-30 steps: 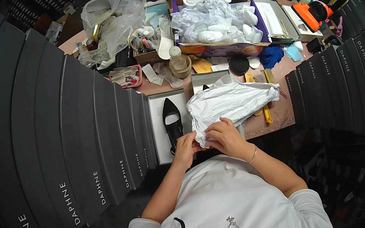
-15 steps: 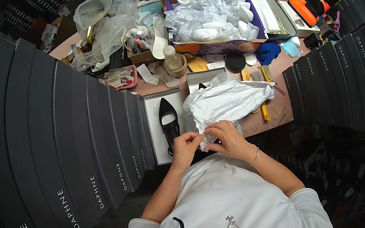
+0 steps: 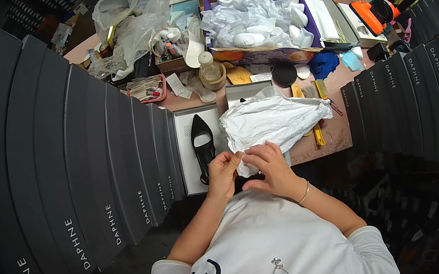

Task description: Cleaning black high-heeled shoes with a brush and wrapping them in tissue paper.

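White crumpled tissue paper (image 3: 268, 124) lies in a loose sheet in front of me, over an open shoebox (image 3: 236, 94) whose rim shows behind it. My left hand (image 3: 223, 174) pinches the paper's near left corner between thumb and fingers. My right hand (image 3: 270, 170) rests at the near edge of the same paper, its fingers bent but apart and the thumb held away. Something black shows in a sliver under the paper by the right thumb; its kind is hidden. To the left, a black pointed shoe (image 3: 204, 147) lies in a white-lined box (image 3: 184, 142).
Tall stacks of dark shoeboxes (image 3: 94, 160) (image 3: 393, 96) wall both sides. Behind the paper stand a glass jar (image 3: 212, 76), a round black tin (image 3: 283, 74) and a large box (image 3: 269, 54) of white stuffing. A yellow-handled brush (image 3: 321, 89) lies at the right.
My right hand's fingers have come apart from the paper's edge, and the thumb has moved away. My left hand keeps its pinch, slightly farther left.
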A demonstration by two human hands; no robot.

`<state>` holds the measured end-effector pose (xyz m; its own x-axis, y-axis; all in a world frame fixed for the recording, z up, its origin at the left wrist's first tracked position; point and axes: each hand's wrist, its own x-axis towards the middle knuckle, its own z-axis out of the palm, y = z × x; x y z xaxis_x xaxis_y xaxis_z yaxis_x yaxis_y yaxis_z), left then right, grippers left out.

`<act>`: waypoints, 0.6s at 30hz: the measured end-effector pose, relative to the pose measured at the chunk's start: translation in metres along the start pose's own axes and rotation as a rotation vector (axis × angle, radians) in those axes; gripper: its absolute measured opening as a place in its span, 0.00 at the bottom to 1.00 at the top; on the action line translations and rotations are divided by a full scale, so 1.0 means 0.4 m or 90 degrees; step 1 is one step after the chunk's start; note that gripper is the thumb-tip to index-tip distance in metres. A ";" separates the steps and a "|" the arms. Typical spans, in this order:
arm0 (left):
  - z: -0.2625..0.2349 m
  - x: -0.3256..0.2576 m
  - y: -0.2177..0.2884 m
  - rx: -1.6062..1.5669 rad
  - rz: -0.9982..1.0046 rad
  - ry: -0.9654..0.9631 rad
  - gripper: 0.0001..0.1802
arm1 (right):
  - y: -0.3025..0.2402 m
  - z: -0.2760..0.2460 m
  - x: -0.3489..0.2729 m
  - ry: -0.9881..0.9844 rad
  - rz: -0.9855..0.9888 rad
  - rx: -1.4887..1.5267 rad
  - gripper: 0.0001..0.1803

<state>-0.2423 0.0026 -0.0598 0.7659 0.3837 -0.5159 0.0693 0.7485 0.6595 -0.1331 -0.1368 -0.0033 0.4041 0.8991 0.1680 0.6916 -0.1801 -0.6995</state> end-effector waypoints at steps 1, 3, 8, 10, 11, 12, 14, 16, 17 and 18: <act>0.000 -0.002 -0.004 0.005 0.011 -0.017 0.09 | 0.002 0.005 -0.003 -0.002 0.043 0.098 0.30; 0.001 -0.011 -0.013 0.015 0.032 -0.052 0.09 | 0.005 0.005 0.005 -0.023 0.107 0.215 0.23; 0.012 -0.029 0.008 -0.110 -0.078 -0.152 0.17 | 0.018 -0.008 0.001 -0.085 0.266 0.404 0.12; 0.008 -0.031 0.005 -0.109 -0.077 -0.147 0.17 | 0.019 -0.010 -0.005 -0.085 0.262 0.434 0.11; 0.008 -0.031 0.003 -0.108 -0.076 -0.144 0.17 | 0.019 -0.011 -0.007 -0.077 0.221 0.412 0.11; 0.002 -0.026 -0.005 -0.080 -0.082 -0.153 0.17 | 0.019 -0.012 -0.007 -0.069 0.180 0.390 0.11; -0.009 -0.017 -0.023 -0.022 -0.099 -0.174 0.18 | -0.003 -0.014 0.002 -0.083 0.186 0.311 0.10; -0.009 -0.017 -0.018 -0.088 -0.115 -0.174 0.22 | -0.013 -0.002 0.017 -0.065 0.145 0.314 0.12; -0.002 -0.018 -0.007 -0.120 -0.121 -0.175 0.24 | -0.008 -0.007 0.020 -0.088 0.172 0.385 0.11; 0.012 -0.029 -0.001 -0.132 -0.112 -0.168 0.25 | 0.001 -0.015 0.020 -0.112 0.199 0.456 0.11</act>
<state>-0.2480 -0.0048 -0.0516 0.8942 0.1076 -0.4345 0.1035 0.8947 0.4345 -0.1259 -0.1320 0.0022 0.3745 0.9096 -0.1798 -0.0154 -0.1878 -0.9821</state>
